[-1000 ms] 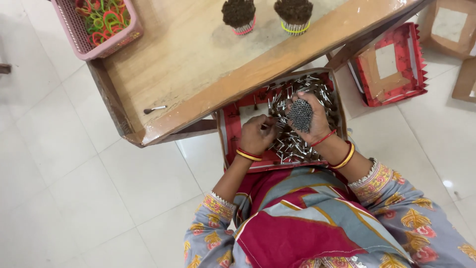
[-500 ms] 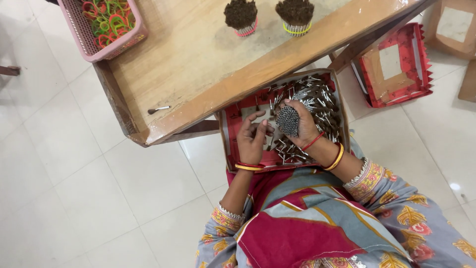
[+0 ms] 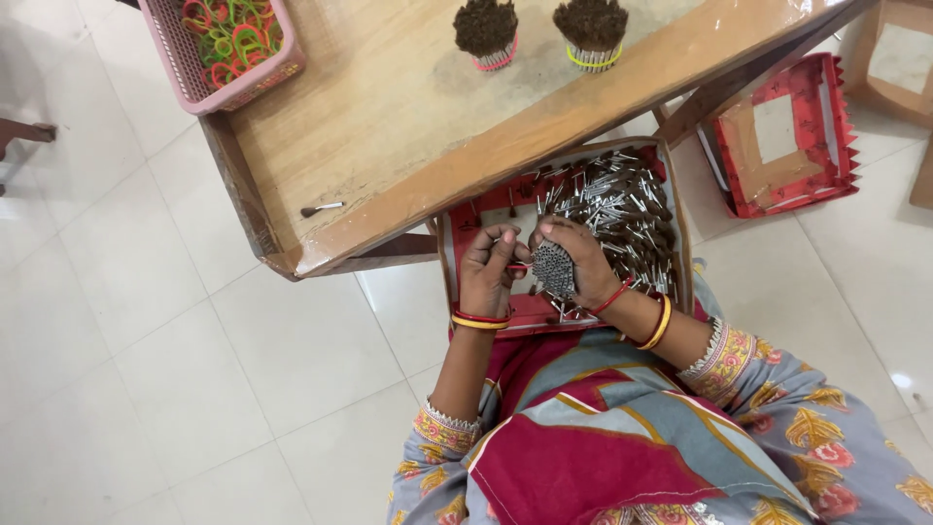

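Both hands sit low over the tray [image 3: 466,228] on the lap, hemmed in ahead by the worktop [image 3: 389,126] edge, which overhangs the tray's far side. The loose sticks [image 3: 622,209] crowd the tray's right half; its left half shows bare red bottom. On the worktop, the middle lies open between the pink basket [image 3: 180,58] at the far left and two bundles [image 3: 486,29] at the far edge. A small brush [image 3: 321,208] lies near the front-left corner.

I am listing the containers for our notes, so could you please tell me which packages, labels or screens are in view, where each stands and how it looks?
Red cardboard box: on the lap under the hands, rectangular, full of thin sticks.
Red box lid: on the floor at right, patterned red rim, brown inside.
Pink basket: table's far left corner, rectangular mesh, holding coloured bands.
No labels, signs or screens show.
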